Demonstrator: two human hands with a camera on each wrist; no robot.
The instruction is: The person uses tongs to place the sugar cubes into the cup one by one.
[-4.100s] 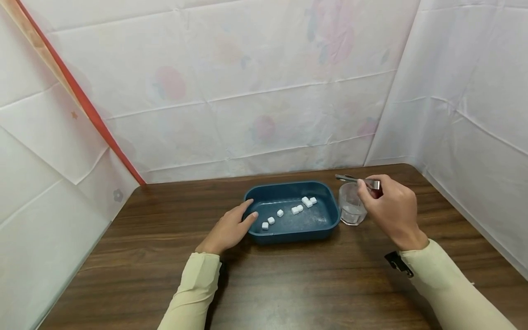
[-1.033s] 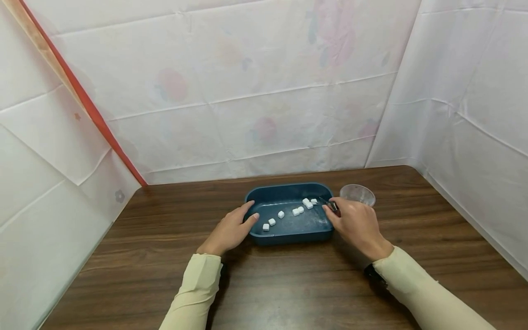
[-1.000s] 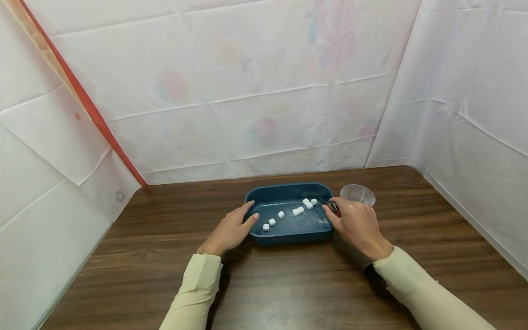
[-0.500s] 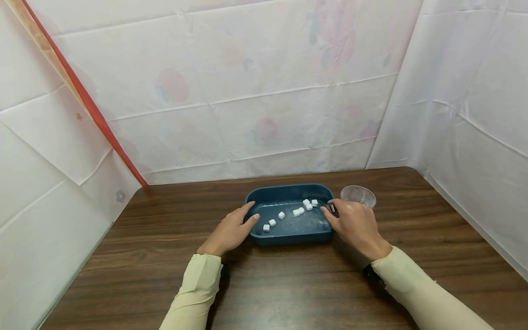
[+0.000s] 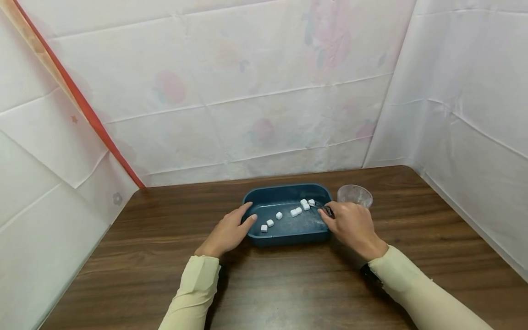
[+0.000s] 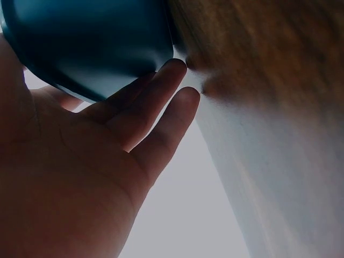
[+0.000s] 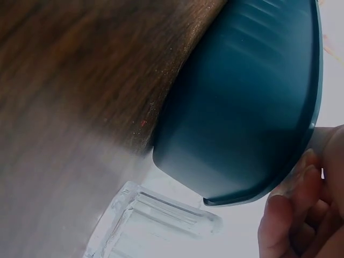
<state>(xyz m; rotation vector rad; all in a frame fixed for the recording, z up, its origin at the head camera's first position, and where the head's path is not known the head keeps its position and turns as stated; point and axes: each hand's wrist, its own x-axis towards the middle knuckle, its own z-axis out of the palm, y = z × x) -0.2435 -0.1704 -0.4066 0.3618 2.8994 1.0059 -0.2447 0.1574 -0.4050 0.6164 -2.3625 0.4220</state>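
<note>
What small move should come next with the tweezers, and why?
Probably squeeze the tweezers around the rightmost white cube: the right grip holds them with their tips right by that cube, and the left grip touches the tray. Whether the tips pinch it is too small to tell.

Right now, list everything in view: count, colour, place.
tray: 1, dark blue, on table
cubes: 8 visible, white, in tray
tweezers: 1, dark metallic, in right hand
glass: 1, clear, by tray's right end
table: 1, brown, under tray
cloth: count unclear, white with faint prints, behind and beside table
strip: 1, red, left, against cloth
wrist strap: at least 1, black, right wrist
sleeves: 2, pale yellow, forearms
left hand: 1, tray's left end
right hand: 1, tray's right end
</note>
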